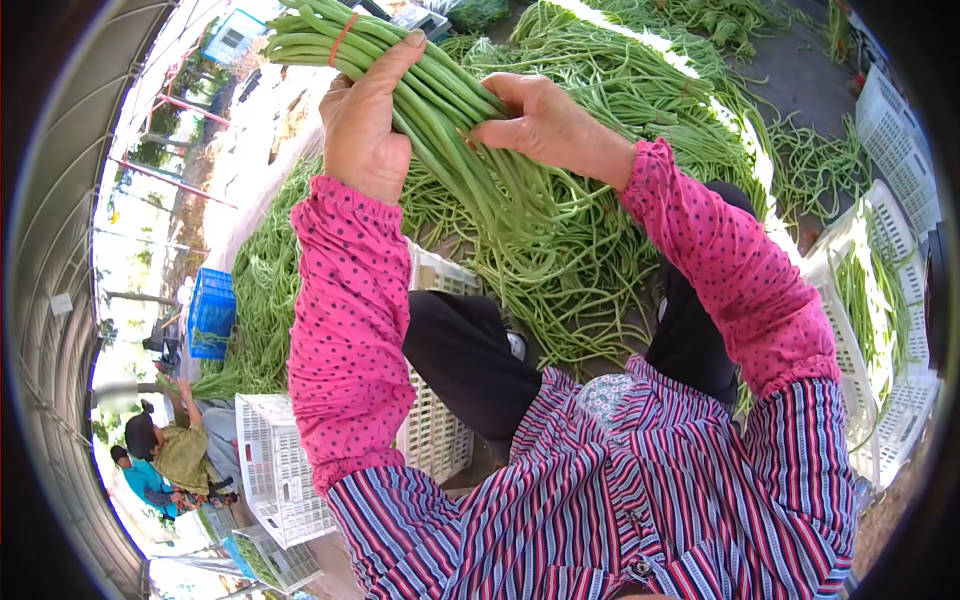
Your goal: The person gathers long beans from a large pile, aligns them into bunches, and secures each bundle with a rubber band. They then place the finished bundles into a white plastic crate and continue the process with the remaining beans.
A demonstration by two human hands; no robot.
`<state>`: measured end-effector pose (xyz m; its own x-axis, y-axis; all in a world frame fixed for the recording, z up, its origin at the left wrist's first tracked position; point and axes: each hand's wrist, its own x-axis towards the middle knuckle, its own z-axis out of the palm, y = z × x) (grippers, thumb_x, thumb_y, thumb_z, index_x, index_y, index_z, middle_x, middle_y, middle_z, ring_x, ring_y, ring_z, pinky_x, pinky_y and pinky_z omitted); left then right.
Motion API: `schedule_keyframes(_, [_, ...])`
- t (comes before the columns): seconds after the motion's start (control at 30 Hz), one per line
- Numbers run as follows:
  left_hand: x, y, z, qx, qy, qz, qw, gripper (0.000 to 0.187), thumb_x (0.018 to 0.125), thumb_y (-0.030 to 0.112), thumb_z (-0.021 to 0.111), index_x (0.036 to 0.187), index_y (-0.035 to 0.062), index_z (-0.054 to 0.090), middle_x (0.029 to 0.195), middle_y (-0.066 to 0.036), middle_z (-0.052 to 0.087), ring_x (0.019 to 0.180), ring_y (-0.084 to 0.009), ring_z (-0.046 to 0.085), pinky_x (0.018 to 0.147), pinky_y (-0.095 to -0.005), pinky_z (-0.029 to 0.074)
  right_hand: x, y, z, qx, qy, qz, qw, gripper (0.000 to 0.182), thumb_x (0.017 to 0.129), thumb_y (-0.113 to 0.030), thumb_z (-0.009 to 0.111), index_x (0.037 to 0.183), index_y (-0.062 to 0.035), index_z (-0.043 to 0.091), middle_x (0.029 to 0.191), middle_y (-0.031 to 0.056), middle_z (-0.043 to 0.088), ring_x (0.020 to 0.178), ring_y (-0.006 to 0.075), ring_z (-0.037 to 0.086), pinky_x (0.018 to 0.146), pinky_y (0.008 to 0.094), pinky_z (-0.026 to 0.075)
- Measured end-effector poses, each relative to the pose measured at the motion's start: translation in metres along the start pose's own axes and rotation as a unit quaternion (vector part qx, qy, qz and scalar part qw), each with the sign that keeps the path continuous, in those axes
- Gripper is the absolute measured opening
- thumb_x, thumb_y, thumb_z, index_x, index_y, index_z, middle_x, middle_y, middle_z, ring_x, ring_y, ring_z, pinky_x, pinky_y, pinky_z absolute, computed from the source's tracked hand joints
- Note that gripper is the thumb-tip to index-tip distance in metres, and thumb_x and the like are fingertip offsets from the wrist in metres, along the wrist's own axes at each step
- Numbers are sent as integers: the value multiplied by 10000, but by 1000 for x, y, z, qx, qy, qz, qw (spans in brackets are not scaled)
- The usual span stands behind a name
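Note:
A thick bundle of long green beans (440,100) lies across both my hands at the top of the view. A red band (343,40) goes round it near its upper left end. My left hand (370,125) is wrapped round the bundle just below the band, its thumb on top. My right hand (545,120) grips the bundle's right side farther down, with thumb and fingers on the beans. The lower ends hang loose and spread over a large pile of loose beans (590,260) on the ground.
White crates stand by my left leg (435,425), at the lower left (285,465) and at the right (900,150). A blue crate (211,313) sits at the left beside more beans (265,290). Two people (180,450) are at the lower left.

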<state>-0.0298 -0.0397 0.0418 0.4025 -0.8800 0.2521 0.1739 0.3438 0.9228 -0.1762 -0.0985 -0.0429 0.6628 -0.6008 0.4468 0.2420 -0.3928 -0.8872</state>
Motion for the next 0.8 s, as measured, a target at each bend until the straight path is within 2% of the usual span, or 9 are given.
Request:
schedule_keyframes(0.07, [-3, 1, 3, 12, 17, -4, 1000, 254, 741, -12, 725, 945, -16, 575, 871, -101, 637, 751, -210, 643, 670, -346, 555, 1, 2, -3, -6, 9, 0, 1000, 372, 753, -175, 652, 1054, 34, 586, 840, 130, 654, 752, 153, 611, 711, 289, 490])
schedule_keyframes(0.17, [-1, 1, -1, 27, 35, -20, 999, 260, 733, -13, 729, 946, -14, 581, 874, -98, 637, 745, -208, 640, 664, -351, 551, 2, 6, -7, -139, 9, -31, 990, 353, 791, -139, 606, 1101, 27, 570, 873, 166, 652, 783, 230, 634, 751, 345, 493])
schedule_keyframes(0.27, [2, 0, -7, 23, 36, -51, 998, 265, 730, -13, 731, 948, -16, 581, 876, -103, 637, 743, -218, 641, 663, -364, 552, -3, 4, -8, -187, 36, -57, 980, 346, 814, -147, 606, 1117, 15, 567, 888, 161, 649, 805, 240, 632, 774, 367, 486])
schedule_keyframes(0.33, [4, -3, -12, 17, 38, -70, 997, 267, 727, -14, 731, 947, -20, 580, 876, -107, 637, 739, -223, 642, 661, -371, 552, -3, 4, -9, -193, 27, -28, 981, 335, 834, -159, 614, 1122, 4, 568, 884, 149, 645, 733, 208, 635, 722, 351, 506])
schedule_keyframes(0.4, [11, -11, -17, 40, 67, -88, 993, 189, 802, 53, 687, 972, -5, 628, 924, -113, 651, 806, -218, 652, 718, -364, 567, -6, 1, -9, -142, -5, 30, 989, 341, 833, -162, 628, 1128, -1, 567, 866, 131, 641, 646, 164, 628, 652, 315, 521])
schedule_keyframes(0.43, [17, -9, -25, 28, 40, -110, 993, 210, 794, 45, 692, 983, -18, 625, 920, -120, 652, 807, -226, 653, 724, -368, 566, -7, 2, -9, -135, -6, 32, 990, 353, 828, -166, 637, 1125, 9, 563, 814, 117, 632, 583, 134, 611, 595, 284, 519])
schedule_keyframes(0.67, [7, 3, -21, 57, 106, -30, 992, 231, 767, 24, 713, 967, -49, 625, 954, -137, 651, 825, -249, 650, 732, -386, 566, -14, 30, -26, -196, -55, 73, 976, 283, 804, -125, 605, 1034, 38, 582, 694, 103, 607, 576, 154, 591, 590, 316, 491])
schedule_keyframes(0.73, [7, 6, -21, 70, 127, -37, 989, 231, 766, 12, 707, 975, -11, 613, 952, -129, 646, 845, -255, 648, 746, -411, 563, -18, 37, -31, -173, -53, 54, 982, 252, 799, -146, 593, 974, 35, 597, 660, 114, 591, 564, 169, 574, 576, 331, 470])
schedule_keyframes(0.8, [1, 8, -16, 43, 140, -60, 987, 140, 864, 105, 596, 903, -28, 617, 736, -100, 609, 620, -207, 607, 564, -318, 535, -22, 40, -37, -292, -52, 41, 954, 251, 788, -172, 596, 932, 32, 604, 636, 128, 571, 559, 184, 561, 569, 349, 454])
